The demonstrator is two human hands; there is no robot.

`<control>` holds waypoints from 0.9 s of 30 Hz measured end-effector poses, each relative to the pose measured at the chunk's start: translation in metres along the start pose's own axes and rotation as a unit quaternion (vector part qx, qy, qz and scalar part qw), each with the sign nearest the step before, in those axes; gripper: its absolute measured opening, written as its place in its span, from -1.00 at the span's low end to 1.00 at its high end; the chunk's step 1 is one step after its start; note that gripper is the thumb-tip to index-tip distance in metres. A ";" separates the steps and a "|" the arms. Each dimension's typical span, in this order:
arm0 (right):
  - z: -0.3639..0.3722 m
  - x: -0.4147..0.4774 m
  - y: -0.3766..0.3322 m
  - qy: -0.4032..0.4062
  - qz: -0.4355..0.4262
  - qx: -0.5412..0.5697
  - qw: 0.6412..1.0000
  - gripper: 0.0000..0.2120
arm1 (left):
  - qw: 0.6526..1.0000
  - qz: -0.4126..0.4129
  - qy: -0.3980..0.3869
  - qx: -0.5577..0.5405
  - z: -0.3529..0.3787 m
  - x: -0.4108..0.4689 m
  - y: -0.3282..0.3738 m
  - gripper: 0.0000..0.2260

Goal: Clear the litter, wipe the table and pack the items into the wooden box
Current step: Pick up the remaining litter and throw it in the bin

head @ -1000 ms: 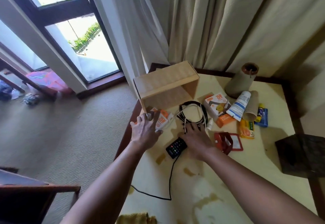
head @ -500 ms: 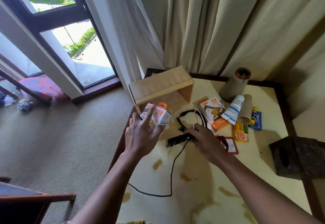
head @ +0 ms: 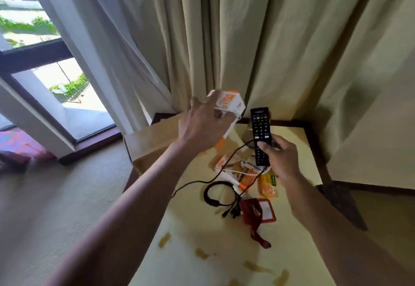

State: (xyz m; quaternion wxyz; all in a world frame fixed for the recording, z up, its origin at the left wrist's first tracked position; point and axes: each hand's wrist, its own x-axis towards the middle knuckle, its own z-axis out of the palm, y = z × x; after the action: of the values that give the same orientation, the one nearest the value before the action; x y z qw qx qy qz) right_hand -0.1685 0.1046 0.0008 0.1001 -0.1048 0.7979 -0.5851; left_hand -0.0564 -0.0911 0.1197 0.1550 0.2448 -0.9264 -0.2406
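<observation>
Your left hand [head: 203, 126] is raised above the table with the forearm reaching forward, back of the hand toward you, fingers wrapped around a small white and orange cardboard carton [head: 230, 103]. The carton sticks out past your fingertips, up and to the right, in front of the beige curtain [head: 280, 38].

Your right hand [head: 281, 157] is lifted lower and to the right, wrist bent, clasping a long black remote control [head: 260, 135] by its lower half. The remote stands nearly upright, buttons facing you, with your thumb [head: 263, 146] pressed across its face.

The light wooden box [head: 152, 144] lies at the far left corner of the pale yellow stained table [head: 224, 252], partly hidden under your left wrist.

Below your hands, on the table, are a coiled black cable [head: 216, 193], a loose black cord [head: 195, 183] running toward the left edge, a red tag holder with a red strap [head: 258, 212], a yellow packet [head: 268, 184], and blurred orange and white packaging [head: 235, 171] between them.
</observation>
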 end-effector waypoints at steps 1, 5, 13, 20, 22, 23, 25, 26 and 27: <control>-0.002 0.006 0.008 0.013 0.031 0.000 0.999 -0.74 | 1.000 0.000 -0.017 0.003 0.015 0.011 0.003 -0.44; -0.004 0.033 0.047 0.047 0.144 -0.014 0.988 -0.88 | 0.995 -0.008 -0.096 0.039 0.082 0.037 0.003 -0.36; -0.013 0.066 0.068 0.057 0.196 -0.143 0.968 -0.66 | 0.975 0.028 -0.170 0.144 0.177 0.060 -0.016 -0.28; -0.022 0.040 0.049 -0.027 0.101 -0.311 0.945 -0.51 | 0.977 0.030 -0.167 0.127 0.182 0.036 -0.027 -0.01; -0.021 0.017 0.042 0.009 0.059 -0.344 0.937 -0.47 | 0.989 0.031 -0.121 0.075 0.163 0.019 -0.027 0.03; -0.021 0.003 0.039 0.026 0.024 -0.352 0.935 -0.48 | 0.993 0.022 -0.106 0.036 0.154 0.006 -0.030 0.02; -0.018 -0.030 0.044 0.035 -0.061 -0.340 0.938 -0.59 | 0.996 -0.011 -0.092 -0.002 0.137 -0.028 -0.037 -0.05; -0.017 -0.048 0.050 0.024 -0.085 -0.327 0.941 -0.66 | 0.995 -0.027 -0.098 0.008 0.130 -0.048 -0.043 -0.10; -0.014 -0.065 0.056 0.006 -0.089 -0.322 0.943 -0.71 | 0.992 -0.042 -0.118 0.035 0.124 -0.067 -0.051 -0.13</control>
State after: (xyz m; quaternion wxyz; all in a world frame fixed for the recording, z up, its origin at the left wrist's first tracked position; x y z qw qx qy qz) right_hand -0.1130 0.1526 -0.0460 0.0038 -0.1991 0.9316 -0.3042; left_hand -0.0318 -0.0489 -0.0217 0.0262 0.2585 -0.9350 -0.2412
